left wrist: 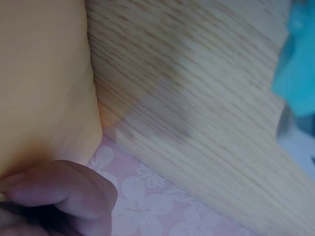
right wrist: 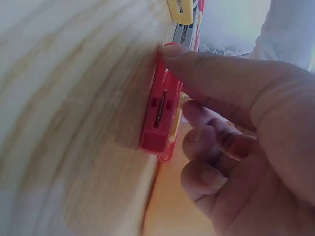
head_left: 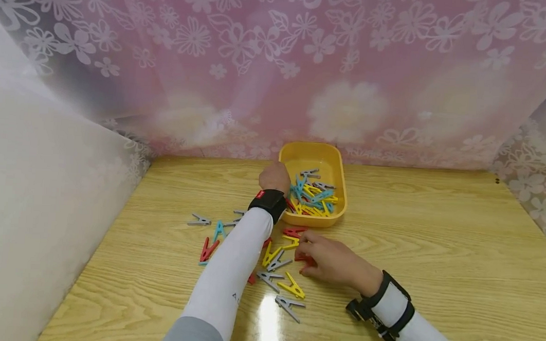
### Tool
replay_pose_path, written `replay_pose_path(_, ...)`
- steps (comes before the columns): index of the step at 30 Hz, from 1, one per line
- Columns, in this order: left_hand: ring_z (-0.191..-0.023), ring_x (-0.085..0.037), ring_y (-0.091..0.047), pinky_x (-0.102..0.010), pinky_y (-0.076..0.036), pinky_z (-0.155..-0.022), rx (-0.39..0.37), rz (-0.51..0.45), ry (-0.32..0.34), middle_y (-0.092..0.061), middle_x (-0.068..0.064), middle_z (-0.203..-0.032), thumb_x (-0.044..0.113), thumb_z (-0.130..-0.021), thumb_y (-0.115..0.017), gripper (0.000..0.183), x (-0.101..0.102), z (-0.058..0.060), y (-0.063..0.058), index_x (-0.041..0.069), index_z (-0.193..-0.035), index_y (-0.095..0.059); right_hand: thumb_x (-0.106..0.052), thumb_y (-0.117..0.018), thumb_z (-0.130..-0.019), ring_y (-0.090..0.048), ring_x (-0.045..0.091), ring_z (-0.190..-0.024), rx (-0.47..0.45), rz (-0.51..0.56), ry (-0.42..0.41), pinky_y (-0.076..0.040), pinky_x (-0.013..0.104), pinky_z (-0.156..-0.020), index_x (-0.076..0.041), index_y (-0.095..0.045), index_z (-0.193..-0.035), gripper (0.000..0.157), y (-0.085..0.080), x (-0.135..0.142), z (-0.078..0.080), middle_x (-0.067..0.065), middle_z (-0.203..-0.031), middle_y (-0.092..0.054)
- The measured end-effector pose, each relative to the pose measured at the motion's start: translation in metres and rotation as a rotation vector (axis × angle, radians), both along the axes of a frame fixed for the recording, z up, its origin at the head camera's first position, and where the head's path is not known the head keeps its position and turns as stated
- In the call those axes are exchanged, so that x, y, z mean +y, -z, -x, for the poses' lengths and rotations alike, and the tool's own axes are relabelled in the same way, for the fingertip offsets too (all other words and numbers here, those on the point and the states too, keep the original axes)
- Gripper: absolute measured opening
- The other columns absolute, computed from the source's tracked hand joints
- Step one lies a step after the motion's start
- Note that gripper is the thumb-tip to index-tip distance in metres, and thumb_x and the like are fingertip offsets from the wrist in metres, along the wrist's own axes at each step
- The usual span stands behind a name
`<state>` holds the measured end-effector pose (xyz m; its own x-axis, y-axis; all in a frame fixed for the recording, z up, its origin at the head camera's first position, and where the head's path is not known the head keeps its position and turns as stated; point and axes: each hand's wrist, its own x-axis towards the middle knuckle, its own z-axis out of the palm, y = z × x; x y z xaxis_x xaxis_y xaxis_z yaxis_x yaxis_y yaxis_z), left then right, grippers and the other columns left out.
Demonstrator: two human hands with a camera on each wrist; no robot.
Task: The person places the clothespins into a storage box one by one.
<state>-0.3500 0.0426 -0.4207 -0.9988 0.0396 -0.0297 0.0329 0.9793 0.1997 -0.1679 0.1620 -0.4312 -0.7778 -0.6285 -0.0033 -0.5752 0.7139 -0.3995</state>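
My right hand [head_left: 335,261] is low over the table, its thumb and index finger at a red clothespin. In the right wrist view the thumb presses the top end of that red clothespin [right wrist: 160,118], which stands on its edge against the wood; the other fingers curl behind it. My left hand [head_left: 274,177] reaches to the left rim of a yellow basin [head_left: 342,195]. In the left wrist view its curled fingers [left wrist: 59,189] lie by the basin's wall; I cannot tell what they hold. Inside the basin lie several blue, yellow, grey and red clothespins [head_left: 315,196].
Loose clothespins are scattered before the basin, among them a yellow one [head_left: 292,286], a grey one [head_left: 289,306] and a red one [head_left: 208,249]. My left sleeve [head_left: 230,271] covers part of them. A flowered pink curtain [head_left: 259,87] hangs behind the wooden table [head_left: 437,215].
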Motion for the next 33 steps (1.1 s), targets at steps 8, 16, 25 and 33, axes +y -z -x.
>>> replay_pose_path(8,-0.073,-0.018,-0.066,-0.032,-0.053,-0.057,0.012,-0.013,-0.002,-0.069,-0.006,-0.086,0.019,-0.099,-0.051,0.023,-0.001,0.0,0.001,0.009,-0.102,-0.072,-0.028,-0.075,-0.084,-0.047,0.005,-0.071,-0.079,0.004,0.071,-0.042,0.026,-0.062,-0.017,-0.066,-0.098,0.02,-0.009,0.005,-0.002,-0.01,-0.087,-0.054)
replay_pose_path(16,-0.07,-0.017,-0.065,-0.029,-0.048,-0.05,-0.004,-0.016,-0.006,-0.068,-0.005,-0.083,0.021,-0.099,-0.052,0.023,-0.001,0.0,0.0,0.009,-0.103,-0.072,-0.026,-0.075,-0.084,-0.043,0.007,-0.062,0.156,0.163,0.232,-0.038,0.026,-0.054,-0.016,-0.067,-0.104,0.025,-0.047,0.032,0.016,-0.008,-0.081,-0.054)
replay_pose_path(25,-0.074,-0.017,-0.066,-0.031,-0.052,-0.056,-0.016,-0.031,-0.011,-0.07,-0.005,-0.088,0.021,-0.098,-0.053,0.024,0.003,-0.003,0.002,0.01,-0.102,-0.073,-0.022,-0.069,-0.089,-0.045,0.015,-0.063,0.261,0.196,0.356,-0.038,0.031,-0.052,-0.005,-0.058,-0.125,0.041,-0.06,0.046,0.066,0.009,-0.094,-0.056)
replay_pose_path(33,-0.072,-0.017,-0.066,-0.03,-0.051,-0.054,-0.012,-0.006,-0.008,-0.07,-0.004,-0.087,0.022,-0.099,-0.05,0.025,0.0,0.002,0.001,0.011,-0.102,-0.073,-0.011,-0.07,-0.088,-0.044,0.011,-0.064,0.218,0.296,0.218,-0.041,0.028,-0.055,-0.006,-0.064,-0.115,0.028,-0.039,0.031,0.057,0.005,-0.107,-0.057)
